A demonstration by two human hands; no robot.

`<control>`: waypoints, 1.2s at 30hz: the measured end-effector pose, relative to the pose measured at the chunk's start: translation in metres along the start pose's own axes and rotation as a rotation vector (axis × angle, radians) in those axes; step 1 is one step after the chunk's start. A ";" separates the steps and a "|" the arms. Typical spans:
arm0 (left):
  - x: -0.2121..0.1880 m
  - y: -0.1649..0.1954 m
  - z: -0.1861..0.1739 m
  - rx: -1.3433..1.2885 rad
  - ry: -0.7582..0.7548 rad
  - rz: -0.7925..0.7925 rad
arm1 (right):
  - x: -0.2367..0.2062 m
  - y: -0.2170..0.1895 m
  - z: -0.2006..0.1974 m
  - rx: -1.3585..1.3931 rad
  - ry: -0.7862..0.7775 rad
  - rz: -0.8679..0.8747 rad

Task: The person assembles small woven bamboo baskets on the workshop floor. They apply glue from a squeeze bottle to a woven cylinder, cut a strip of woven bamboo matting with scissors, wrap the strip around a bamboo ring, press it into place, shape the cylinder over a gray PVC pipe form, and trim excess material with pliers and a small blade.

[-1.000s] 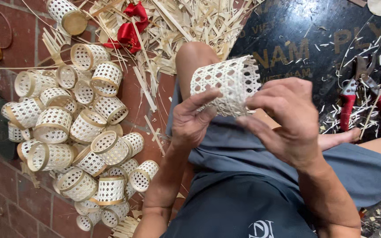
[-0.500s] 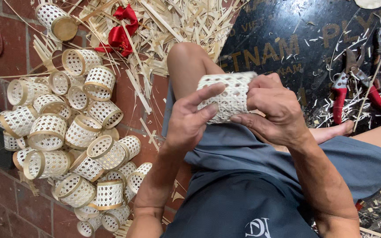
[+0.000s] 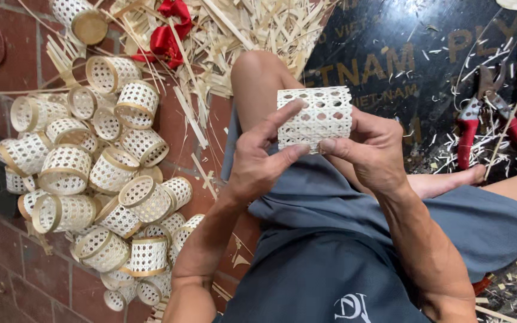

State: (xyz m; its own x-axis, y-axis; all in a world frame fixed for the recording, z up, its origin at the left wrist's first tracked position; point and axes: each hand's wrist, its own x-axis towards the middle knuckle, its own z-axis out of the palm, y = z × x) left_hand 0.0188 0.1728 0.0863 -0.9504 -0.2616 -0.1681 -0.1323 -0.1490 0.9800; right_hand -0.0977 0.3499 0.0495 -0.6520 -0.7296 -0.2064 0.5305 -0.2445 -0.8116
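Observation:
A small white woven basket (image 3: 316,115), an open-weave cylinder, is held between both hands above my bent knee. My left hand (image 3: 259,160) grips its left side, index finger stretched up along the weave and thumb pressing the lower edge. My right hand (image 3: 371,153) holds the right side, thumb on the bottom rim and fingers wrapped behind. The basket lies on its side with the woven wall facing me.
A heap of several similar woven baskets (image 3: 91,173) lies on the red brick floor at left. Bamboo strips and shavings (image 3: 240,30) are scattered at top, with a red ribbon (image 3: 166,33). Red-handled pruning shears (image 3: 486,119) rest on a black mat (image 3: 402,48) at right.
The basket has turned in my hands from showing its open end to lying sideways. My left index finger has stretched up onto the weave.

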 end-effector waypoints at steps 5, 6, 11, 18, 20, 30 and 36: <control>-0.001 0.006 -0.014 0.253 -0.063 0.077 | 0.003 0.009 -0.002 0.295 -0.091 0.071; -0.002 0.007 -0.015 0.320 -0.073 0.125 | 0.003 0.009 -0.002 0.294 -0.103 0.059; -0.004 0.007 -0.013 0.213 -0.062 -0.021 | -0.001 0.012 -0.003 0.026 -0.044 -0.080; 0.000 0.002 -0.019 -0.007 -0.058 -0.085 | 0.005 0.019 0.000 0.171 -0.106 -0.036; 0.000 0.000 -0.018 -0.048 -0.031 -0.094 | 0.009 0.023 -0.002 0.214 -0.100 -0.010; -0.015 0.006 -0.012 0.620 0.066 0.305 | 0.013 0.039 -0.015 0.172 -0.194 -0.029; -0.023 0.032 -0.018 1.329 0.180 0.174 | 0.032 0.050 0.012 -0.199 -0.182 -0.116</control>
State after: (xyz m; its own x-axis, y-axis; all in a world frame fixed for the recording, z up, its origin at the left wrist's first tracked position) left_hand 0.0415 0.1570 0.1198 -0.9465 -0.3177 0.0567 -0.2820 0.8995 0.3336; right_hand -0.0862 0.3066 0.0087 -0.5847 -0.8110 -0.0191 0.3299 -0.2163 -0.9189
